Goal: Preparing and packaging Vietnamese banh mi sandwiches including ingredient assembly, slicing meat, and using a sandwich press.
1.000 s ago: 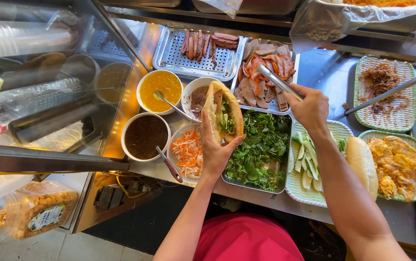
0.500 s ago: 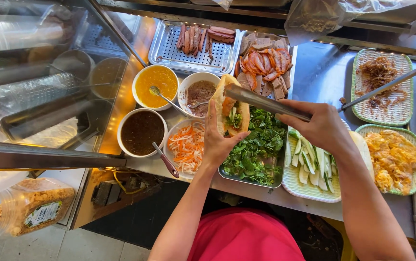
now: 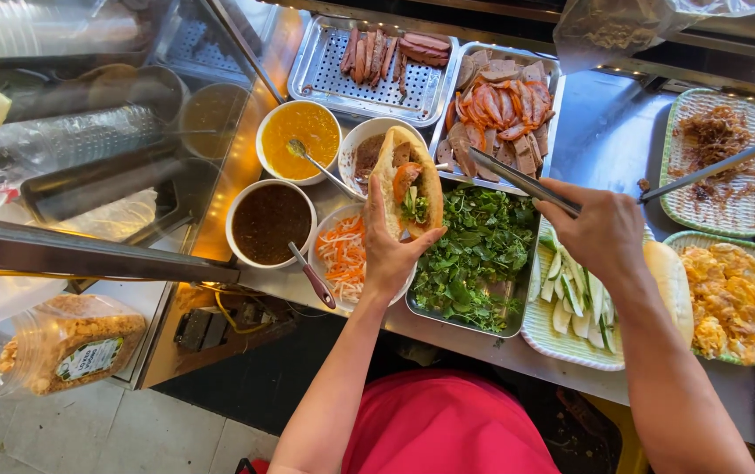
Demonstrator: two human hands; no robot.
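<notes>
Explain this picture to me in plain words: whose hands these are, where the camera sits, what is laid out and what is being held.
There is no machine here, only a person's two bare hands, seen from a camera worn on the head and looking down at a metal counter.

The left hand holds an open bread roll with filling inside. The right hand grips metal tongs that point toward a tray of sliced meats.

Also laid out: a tray of green herbs, a basket of cucumber slices, a bowl of yellow sauce, a bowl of dark sauce, and shredded carrot.
</notes>
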